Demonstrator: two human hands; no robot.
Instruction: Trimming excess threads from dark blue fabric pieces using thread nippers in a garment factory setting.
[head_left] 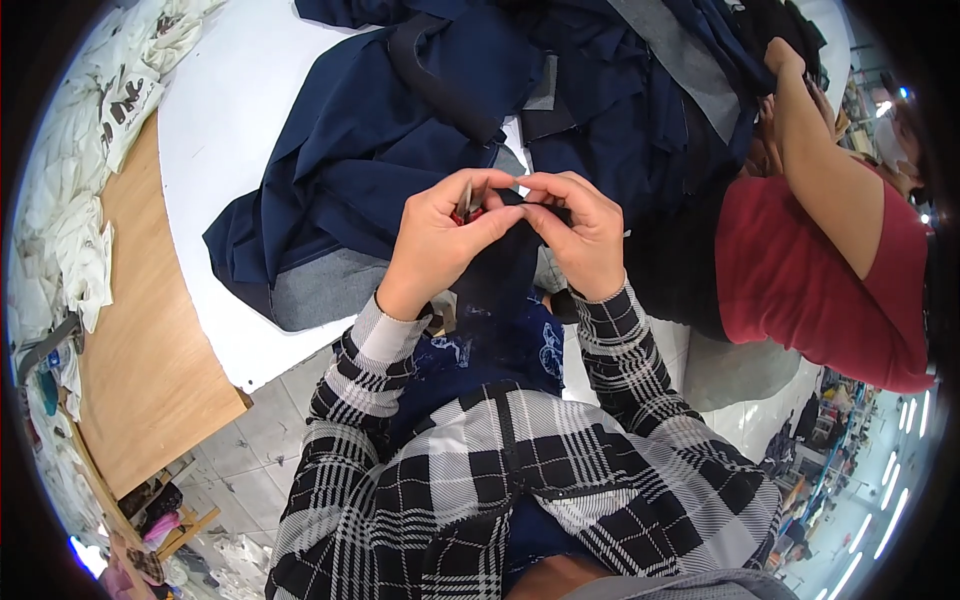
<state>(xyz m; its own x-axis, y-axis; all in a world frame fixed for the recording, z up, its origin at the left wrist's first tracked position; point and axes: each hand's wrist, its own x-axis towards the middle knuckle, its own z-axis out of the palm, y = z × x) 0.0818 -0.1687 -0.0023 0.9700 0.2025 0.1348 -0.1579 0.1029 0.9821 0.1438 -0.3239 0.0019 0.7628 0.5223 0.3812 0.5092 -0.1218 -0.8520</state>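
Note:
My left hand (pixel 432 238) and my right hand (pixel 588 238) meet in front of me, fingers closed in pinches. Between their fingertips is the edge of a dark navy cloth piece (pixel 500 265), which hangs down toward my lap. Tucked in the left palm are small red-handled thread snips (pixel 466 207), their metal blades pointing up past the fingers. Fingers partly cover the pinched edge, so its details are hidden. Just beyond both hands lies a heap of navy garments (pixel 350 150) with grey inner sides showing.
The garments rest on a white table (pixel 210 120) with a bare wooden board (pixel 150 350) to its left. White bundled cloth (pixel 85 230) lines the far left. At right, close by, a person in a red shirt (pixel 810 270) reaches into the navy cloth.

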